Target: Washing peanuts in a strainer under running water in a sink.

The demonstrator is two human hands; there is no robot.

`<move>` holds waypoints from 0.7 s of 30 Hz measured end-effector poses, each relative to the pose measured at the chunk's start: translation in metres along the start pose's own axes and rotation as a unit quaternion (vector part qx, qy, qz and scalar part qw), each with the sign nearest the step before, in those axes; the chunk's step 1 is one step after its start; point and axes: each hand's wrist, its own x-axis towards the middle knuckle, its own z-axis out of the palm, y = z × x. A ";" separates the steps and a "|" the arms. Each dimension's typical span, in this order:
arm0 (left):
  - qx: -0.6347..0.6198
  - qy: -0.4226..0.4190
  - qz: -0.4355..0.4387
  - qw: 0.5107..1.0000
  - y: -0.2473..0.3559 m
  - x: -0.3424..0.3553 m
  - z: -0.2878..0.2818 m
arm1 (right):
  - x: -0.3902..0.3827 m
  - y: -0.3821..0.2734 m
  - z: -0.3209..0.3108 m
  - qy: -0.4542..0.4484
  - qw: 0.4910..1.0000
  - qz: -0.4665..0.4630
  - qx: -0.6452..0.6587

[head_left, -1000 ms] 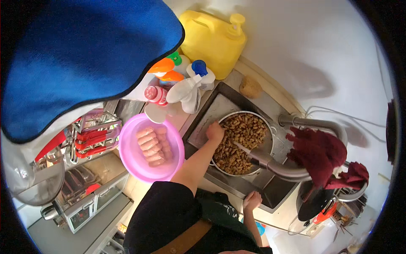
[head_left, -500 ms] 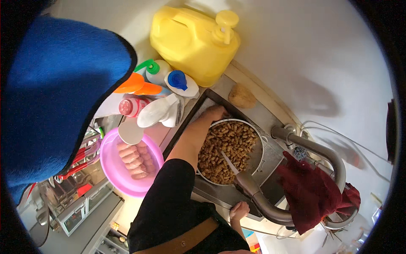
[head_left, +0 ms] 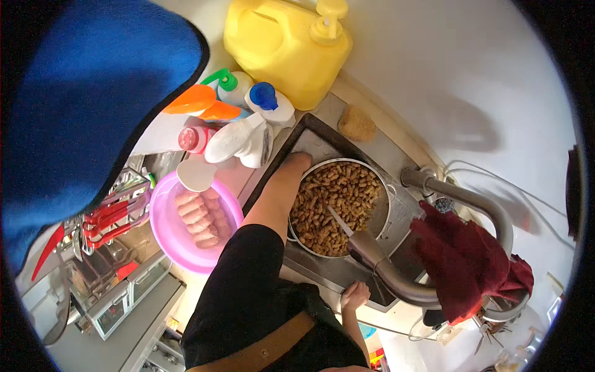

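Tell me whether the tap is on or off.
On: a pale stream of water shows between the tap and the peanuts in the pot.

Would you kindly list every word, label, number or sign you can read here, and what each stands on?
None can be read clearly.
Pink bottle: markings too small and blurred.
White spray bottle: dark marks on its side, too small to read.
Yellow jug: no lettering visible.

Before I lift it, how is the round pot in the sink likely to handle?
Probably heavy: brown pieces spread across most of the pot. Perhaps slippery, since the faucet pours water into it. Tilting might spill the loose pieces.
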 end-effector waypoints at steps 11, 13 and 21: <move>0.089 0.088 0.019 0.992 -0.040 -0.008 0.051 | -0.008 0.009 0.011 -0.017 0.998 0.056 0.021; -0.074 0.229 -0.085 0.967 -0.037 -0.012 0.051 | -0.008 0.012 0.014 -0.004 0.999 0.040 0.008; -0.351 0.495 -0.030 0.794 0.038 -0.106 0.017 | -0.006 0.013 0.011 0.023 0.998 0.059 0.026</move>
